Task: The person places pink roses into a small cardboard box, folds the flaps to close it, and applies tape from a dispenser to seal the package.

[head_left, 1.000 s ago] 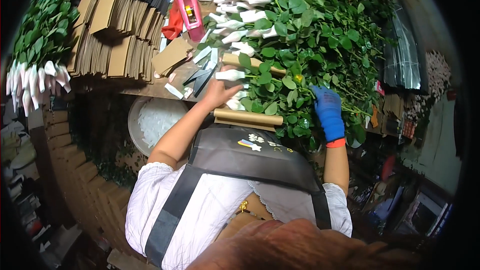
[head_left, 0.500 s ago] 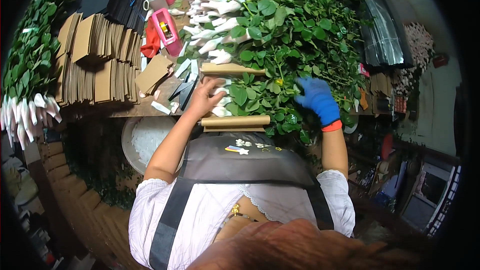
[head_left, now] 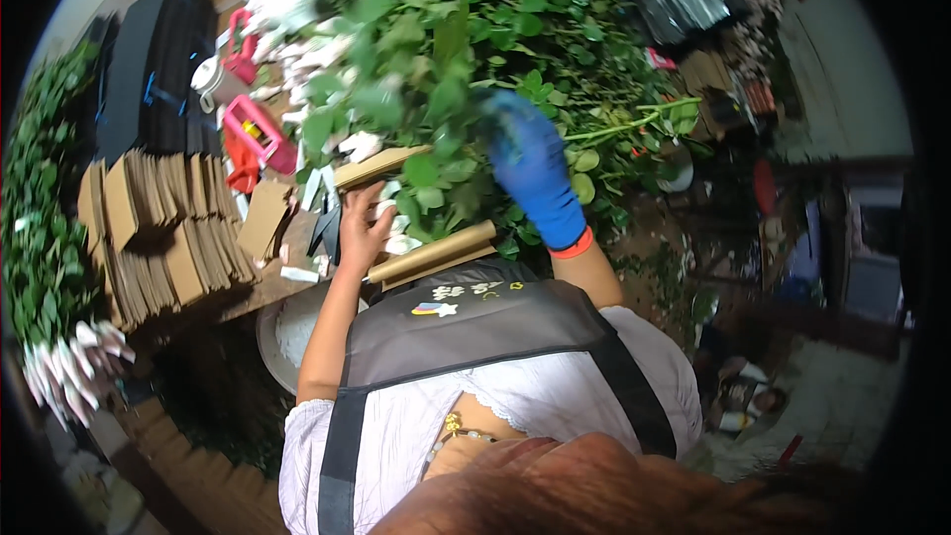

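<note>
Two hands [head_left: 365, 230] — one blue glove [head_left: 540, 176]

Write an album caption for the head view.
Blue-gloved right hand holding a leafy stem, bare left hand open beside white wrapped buds.

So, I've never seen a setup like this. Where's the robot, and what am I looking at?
There's no robot: these are a person's own two hands. Every picture comes from one wide fisheye camera worn on the head, looking down, so straight edges bend near the rim. The right hand, in a blue glove, holds a leafy stem; its leaves are blurred. The bare left hand is open beside white-wrapped heads, near folded cardboard. On the wooden table are more leafy stems, cardboard stacks, a pink tape dispenser and dark scissors.
</note>
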Motion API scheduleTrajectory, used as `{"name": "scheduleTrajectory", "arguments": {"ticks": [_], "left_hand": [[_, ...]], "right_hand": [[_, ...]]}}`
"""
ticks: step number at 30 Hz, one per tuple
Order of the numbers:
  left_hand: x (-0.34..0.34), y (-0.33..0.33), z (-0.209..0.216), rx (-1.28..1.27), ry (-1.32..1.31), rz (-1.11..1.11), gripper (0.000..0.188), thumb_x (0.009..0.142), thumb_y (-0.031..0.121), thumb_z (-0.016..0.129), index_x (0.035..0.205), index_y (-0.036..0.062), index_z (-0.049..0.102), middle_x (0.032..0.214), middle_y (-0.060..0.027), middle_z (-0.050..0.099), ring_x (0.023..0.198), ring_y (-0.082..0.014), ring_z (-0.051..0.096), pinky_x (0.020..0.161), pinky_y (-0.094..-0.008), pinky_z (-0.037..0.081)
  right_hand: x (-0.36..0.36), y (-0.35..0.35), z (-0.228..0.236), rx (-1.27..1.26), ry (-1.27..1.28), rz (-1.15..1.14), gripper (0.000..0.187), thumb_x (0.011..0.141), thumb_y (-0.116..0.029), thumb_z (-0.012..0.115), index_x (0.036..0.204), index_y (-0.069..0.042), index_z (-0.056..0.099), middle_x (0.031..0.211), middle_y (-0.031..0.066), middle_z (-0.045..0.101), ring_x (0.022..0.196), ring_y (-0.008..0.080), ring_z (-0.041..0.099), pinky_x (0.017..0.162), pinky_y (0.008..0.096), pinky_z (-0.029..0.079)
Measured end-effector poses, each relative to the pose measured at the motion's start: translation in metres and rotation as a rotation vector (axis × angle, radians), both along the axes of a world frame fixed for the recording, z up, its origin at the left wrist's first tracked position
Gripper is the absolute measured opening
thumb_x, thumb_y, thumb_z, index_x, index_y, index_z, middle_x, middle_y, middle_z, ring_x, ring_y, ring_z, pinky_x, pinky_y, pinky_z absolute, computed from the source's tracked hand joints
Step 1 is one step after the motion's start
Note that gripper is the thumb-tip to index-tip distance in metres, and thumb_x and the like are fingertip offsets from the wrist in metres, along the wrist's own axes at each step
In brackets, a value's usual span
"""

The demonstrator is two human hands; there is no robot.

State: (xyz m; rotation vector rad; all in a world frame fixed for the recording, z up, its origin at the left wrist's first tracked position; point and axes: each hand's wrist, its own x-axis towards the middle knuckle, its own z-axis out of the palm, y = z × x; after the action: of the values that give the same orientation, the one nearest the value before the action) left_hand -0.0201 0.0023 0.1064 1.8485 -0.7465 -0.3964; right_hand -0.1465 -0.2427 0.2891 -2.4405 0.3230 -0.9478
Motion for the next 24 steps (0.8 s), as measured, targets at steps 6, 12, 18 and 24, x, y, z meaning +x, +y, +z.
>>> {"name": "scheduleTrajectory", "arguments": {"ticks": [6, 12, 18, 24], "left_hand": [[0.007, -0.003, -0.020, 0.129, -0.209, -0.066, 0.053, 0.076, 0.001, 0.071, 0.128, 0.0064, 0.061, 0.108, -0.0135, 0.060, 0.108, -0.0308, 0.059, 0.093, -0.0400, 0.049], [0.003, 0.003, 0.002, 0.017, -0.125, -0.012, 0.056, 0.076, 0.002, 0.078, 0.129, 0.0086, 0.061, 0.114, -0.0129, 0.060, 0.102, -0.0300, 0.063, 0.089, -0.0368, 0.053], [0.001, -0.005, 0.012, 0.038, 0.024, 0.010, 0.042, 0.086, 0.021, 0.077, 0.121, 0.0016, 0.064, 0.111, -0.0148, 0.067, 0.090, -0.0268, 0.068, 0.079, -0.0378, 0.055], [0.004, 0.003, -0.017, 0.133, 0.107, -0.023, 0.035, 0.084, 0.016, 0.076, 0.114, 0.0016, 0.067, 0.092, -0.0107, 0.073, 0.077, -0.0202, 0.067, 0.073, -0.0337, 0.054]], "right_hand": [[-0.025, -0.032, -0.018, -0.389, 0.157, 0.034, 0.044, 0.078, 0.002, 0.063, 0.116, -0.019, 0.068, 0.122, 0.0058, 0.066, 0.112, 0.0282, 0.062, 0.093, 0.0413, 0.051], [-0.031, -0.069, 0.002, -0.362, 0.213, 0.065, 0.046, 0.076, -0.001, 0.066, 0.117, -0.020, 0.067, 0.122, 0.0032, 0.064, 0.112, 0.0289, 0.060, 0.095, 0.0422, 0.048], [-0.040, -0.073, -0.090, -0.289, 0.401, 0.201, 0.045, 0.076, -0.004, 0.069, 0.119, -0.018, 0.067, 0.124, 0.0068, 0.064, 0.112, 0.0316, 0.060, 0.096, 0.0436, 0.048], [-0.013, -0.033, -0.039, -0.597, 0.609, 0.014, 0.041, 0.078, -0.010, 0.073, 0.118, -0.015, 0.068, 0.130, 0.0123, 0.061, 0.102, 0.0341, 0.064, 0.087, 0.0461, 0.053]]}}
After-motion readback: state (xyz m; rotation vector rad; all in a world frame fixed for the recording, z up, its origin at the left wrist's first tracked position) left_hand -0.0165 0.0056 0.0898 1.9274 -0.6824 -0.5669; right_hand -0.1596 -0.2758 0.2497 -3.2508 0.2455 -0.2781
